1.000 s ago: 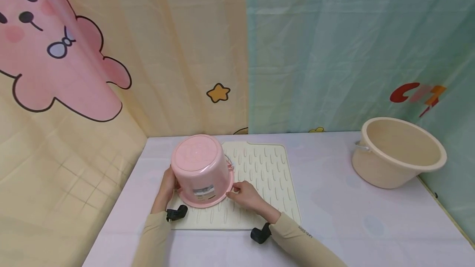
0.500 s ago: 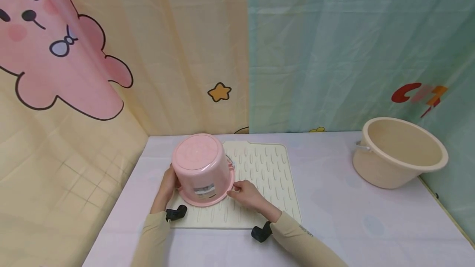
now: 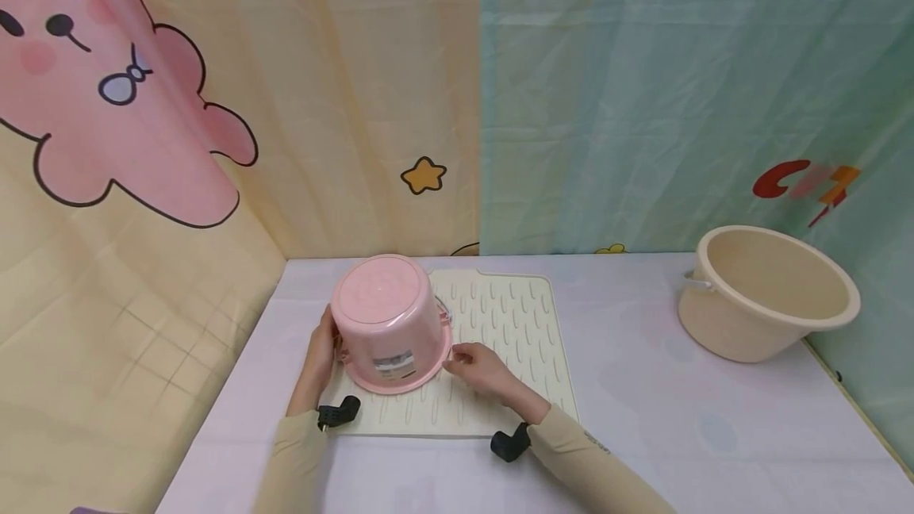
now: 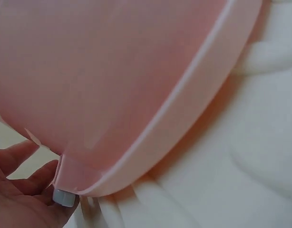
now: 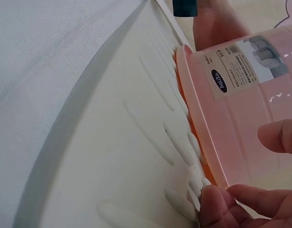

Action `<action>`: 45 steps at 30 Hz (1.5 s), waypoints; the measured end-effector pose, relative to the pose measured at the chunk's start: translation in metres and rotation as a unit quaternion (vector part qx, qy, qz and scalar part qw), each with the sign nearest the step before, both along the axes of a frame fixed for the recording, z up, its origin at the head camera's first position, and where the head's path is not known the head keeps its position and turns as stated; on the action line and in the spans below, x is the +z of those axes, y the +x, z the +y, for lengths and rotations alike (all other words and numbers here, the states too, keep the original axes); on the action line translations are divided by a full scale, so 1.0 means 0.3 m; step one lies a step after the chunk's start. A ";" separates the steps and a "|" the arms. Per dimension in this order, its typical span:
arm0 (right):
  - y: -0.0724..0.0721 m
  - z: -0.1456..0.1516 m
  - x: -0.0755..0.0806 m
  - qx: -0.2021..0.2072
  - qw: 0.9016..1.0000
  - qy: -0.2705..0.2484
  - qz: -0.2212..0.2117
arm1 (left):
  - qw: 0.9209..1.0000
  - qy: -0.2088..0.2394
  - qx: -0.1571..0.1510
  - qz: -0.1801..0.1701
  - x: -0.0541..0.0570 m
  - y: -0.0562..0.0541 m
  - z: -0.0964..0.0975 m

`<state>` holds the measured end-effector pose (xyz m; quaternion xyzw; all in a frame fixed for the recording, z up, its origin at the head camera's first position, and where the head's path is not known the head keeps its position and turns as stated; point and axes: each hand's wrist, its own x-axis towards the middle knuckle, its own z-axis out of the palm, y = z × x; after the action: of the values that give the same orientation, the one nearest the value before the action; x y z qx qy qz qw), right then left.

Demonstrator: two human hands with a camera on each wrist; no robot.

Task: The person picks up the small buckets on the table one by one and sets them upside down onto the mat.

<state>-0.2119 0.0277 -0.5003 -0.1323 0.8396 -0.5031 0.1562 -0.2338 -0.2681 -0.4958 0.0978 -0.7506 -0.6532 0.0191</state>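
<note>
An upside-down pink bucket (image 3: pixel 382 327) stands rim-down on the left part of a cream ridged mat (image 3: pixel 507 331). My left hand (image 3: pixel 320 355) rests at the bucket's left side. In the left wrist view, that hand's loosely bent fingers (image 4: pixel 13 159) lie beside the handle lug (image 4: pixel 65 178) with its grey end piece. To the right of the rim is my right hand (image 3: pixel 481 371). In the right wrist view, its fingertips (image 5: pixel 213 202) are right at the rim (image 5: pixel 193 109), and the thumb (image 5: pixel 279 136) stands off the wall. A printed label (image 5: pixel 234 69) faces me.
A larger beige bucket (image 3: pixel 767 292) stands upright at the right end of the table, its handle mount on the left. Printed curtains (image 3: pixel 614 101) hang behind and at both sides. A lilac cloth (image 3: pixel 635 419) covers the table.
My right hand has loosened from the rim and drawn slightly to the right. The left hand stays at the bucket's side. The pink bucket has hardly moved.
</note>
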 end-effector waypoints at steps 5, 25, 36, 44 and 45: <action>0.003 0.023 0.010 0.002 0.999 -0.034 -0.020 | 0.998 0.002 0.041 0.048 0.029 0.014 0.016; -0.029 0.218 0.132 -0.119 0.984 -0.081 0.106 | 0.866 0.088 0.200 0.449 0.232 0.119 0.182; -0.032 0.390 0.235 -0.176 0.956 -0.078 0.222 | 0.858 0.039 0.108 0.501 0.269 0.206 0.282; -0.020 0.533 0.293 -0.243 0.924 -0.054 0.290 | 0.889 -0.074 0.222 0.393 0.222 0.320 0.260; -0.020 0.554 0.298 -0.254 0.920 -0.050 0.295 | 0.894 -0.085 0.233 0.374 0.199 0.327 0.247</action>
<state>-0.2179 0.1939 -0.4108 -0.0643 0.8269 -0.5050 -0.2389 -0.1358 -0.1939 -0.4362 0.0163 -0.6963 -0.5519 0.4585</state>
